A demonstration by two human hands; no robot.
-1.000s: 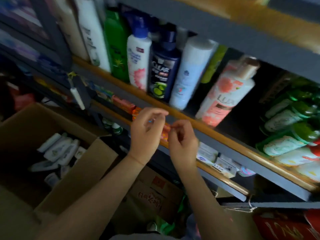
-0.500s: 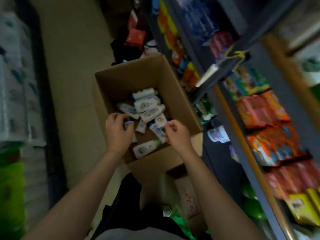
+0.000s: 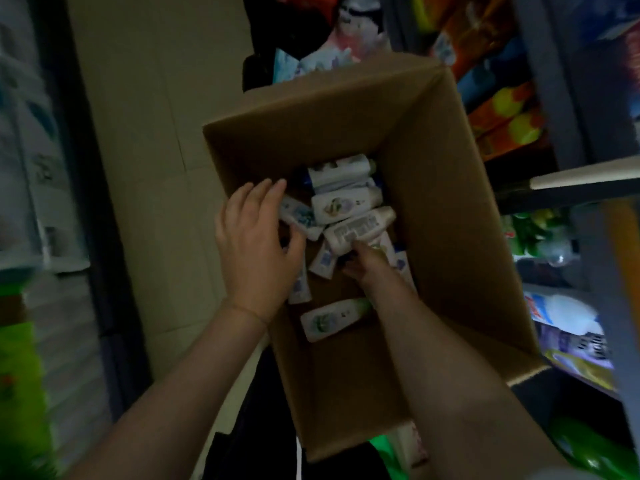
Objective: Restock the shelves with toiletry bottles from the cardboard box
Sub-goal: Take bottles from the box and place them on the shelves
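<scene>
From the head view, an open cardboard box (image 3: 450, 209) sits on the floor (image 3: 145, 133) beside the shelves (image 3: 595, 202), with small white bottles (image 3: 341, 206) piled at its bottom. The left hand (image 3: 256, 244) reaches in with fingers nearly straight, resting over one bottle. The right hand (image 3: 367, 263) is deeper among the bottles; its fingers seem curled round one, though blur and dim light leave that uncertain.
</scene>
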